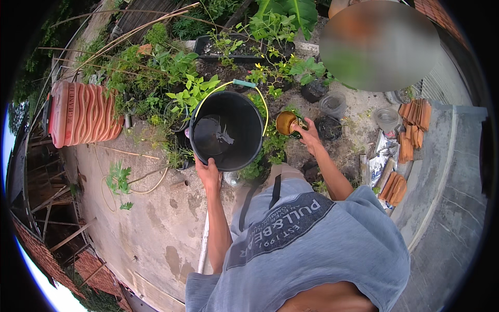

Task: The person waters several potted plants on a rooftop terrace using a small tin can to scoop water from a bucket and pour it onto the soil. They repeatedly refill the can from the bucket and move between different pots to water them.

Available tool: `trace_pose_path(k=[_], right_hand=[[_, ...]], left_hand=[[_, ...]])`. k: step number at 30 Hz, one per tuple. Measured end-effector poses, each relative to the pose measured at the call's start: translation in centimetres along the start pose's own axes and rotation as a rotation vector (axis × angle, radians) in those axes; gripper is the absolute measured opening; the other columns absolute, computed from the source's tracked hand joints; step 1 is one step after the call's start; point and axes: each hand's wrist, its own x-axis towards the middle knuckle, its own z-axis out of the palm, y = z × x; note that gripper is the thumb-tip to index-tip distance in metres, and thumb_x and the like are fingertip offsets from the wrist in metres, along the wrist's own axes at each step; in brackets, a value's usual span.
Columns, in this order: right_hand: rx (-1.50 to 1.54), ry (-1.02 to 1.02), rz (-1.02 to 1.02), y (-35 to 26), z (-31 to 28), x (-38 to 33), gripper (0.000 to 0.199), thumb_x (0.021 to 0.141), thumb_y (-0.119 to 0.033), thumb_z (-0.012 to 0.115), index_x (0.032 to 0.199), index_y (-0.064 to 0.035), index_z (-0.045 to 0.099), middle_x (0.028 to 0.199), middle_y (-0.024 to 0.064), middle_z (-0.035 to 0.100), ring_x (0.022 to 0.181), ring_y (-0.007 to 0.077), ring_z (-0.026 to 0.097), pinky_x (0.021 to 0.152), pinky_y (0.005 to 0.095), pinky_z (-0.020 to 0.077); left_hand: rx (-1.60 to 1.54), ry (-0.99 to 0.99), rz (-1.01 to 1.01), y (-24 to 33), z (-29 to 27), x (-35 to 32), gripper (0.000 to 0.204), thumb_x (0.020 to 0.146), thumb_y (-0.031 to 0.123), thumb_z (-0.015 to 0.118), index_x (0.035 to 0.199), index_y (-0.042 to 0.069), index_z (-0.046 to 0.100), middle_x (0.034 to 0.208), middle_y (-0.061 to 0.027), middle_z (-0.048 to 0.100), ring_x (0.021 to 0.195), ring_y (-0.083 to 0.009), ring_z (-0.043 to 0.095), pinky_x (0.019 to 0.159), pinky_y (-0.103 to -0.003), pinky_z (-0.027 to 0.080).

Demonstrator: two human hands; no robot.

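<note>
Gripping one black bucket (240, 127) at its seven o'clock rim, my left hand (209, 171) extends toward twelve o'clock; at the bucket's three o'clock, my right hand (310, 137), slanting toward eleven o'clock, clasps one amber cup (284, 122).

Bucket: 1 round black bucket (243, 120), its mouth facing up to the viewer; a pale, shiny patch is at its bottom, the nature of it I cannot tell.
Bucket handle: yellow handle (267, 106) with 1 teal grip (244, 83), arched beyond the far rim.
Bucket place: near rim in the left hand (209, 171).
Cup: 1 small gold-coloured cup (284, 122), mouth visible.
Cup place: right of the bucket, apart from it, in the right hand (310, 136).
</note>
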Motion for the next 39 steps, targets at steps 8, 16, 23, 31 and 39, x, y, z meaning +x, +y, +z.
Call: trace_pose_path(k=[8,16,23,31,39], right_hand=[[-0.175,-0.092,-0.038,0.6,9.6,-0.3,0.099,0.076,-0.043,0.083,0.153,-0.0189,0.025,0.153,0.0182,0.028,0.133,0.0349,0.043,0.104,0.0508,0.0468],[0.113,-0.206,-0.038,-3.5,14.6,-3.4,0.097,0.08,-0.039,0.082,0.153,-0.0173,0.022,0.154,0.0149,0.025,0.14,0.0336,0.034,0.105,0.051,0.0445],[0.21,-0.168,-0.055,-4.2,18.6,-3.7,0.098,0.075,-0.041,0.085,0.15,-0.0185,0.028,0.148,0.018,0.03,0.126,0.0293,0.046,0.098,0.0467,0.0488],[0.274,-0.265,-0.129,-5.2,19.4,-2.5,0.096,0.075,-0.037,0.085,0.15,-0.0177,0.028,0.147,0.0147,0.036,0.129,0.031,0.046,0.1,0.0489,0.0465],[0.304,-0.297,-0.109,-4.1,18.2,-2.2,0.095,0.077,-0.034,0.084,0.151,-0.0194,0.026,0.149,0.0162,0.034,0.133,0.0337,0.043,0.107,0.052,0.043]], left_hand=[[0.451,0.091,0.367,13.1,3.1,-0.3,0.081,0.08,-0.012,0.041,0.155,0.018,0.033,0.144,-0.0198,0.051,0.135,-0.0327,0.047,0.103,-0.033,0.042],[0.499,0.151,0.424,19.3,3.5,-1.1,0.079,0.081,-0.012,0.04,0.153,0.021,0.038,0.156,-0.0192,0.036,0.148,-0.0393,0.021,0.098,-0.036,0.043],[0.504,0.219,0.512,20.7,2.9,-1.7,0.082,0.081,-0.015,0.044,0.151,0.026,0.041,0.161,-0.0259,0.018,0.142,-0.0444,0.032,0.098,-0.039,0.045],[0.52,0.271,0.663,20.8,3.4,-1.9,0.083,0.08,-0.017,0.046,0.15,0.028,0.043,0.161,-0.0263,0.014,0.141,-0.0462,0.031,0.101,-0.044,0.044],[0.5,0.301,0.807,20.8,4.3,-2.4,0.081,0.081,-0.017,0.042,0.151,0.024,0.042,0.162,-0.0248,0.012,0.141,-0.0437,0.036,0.1,-0.044,0.045]])
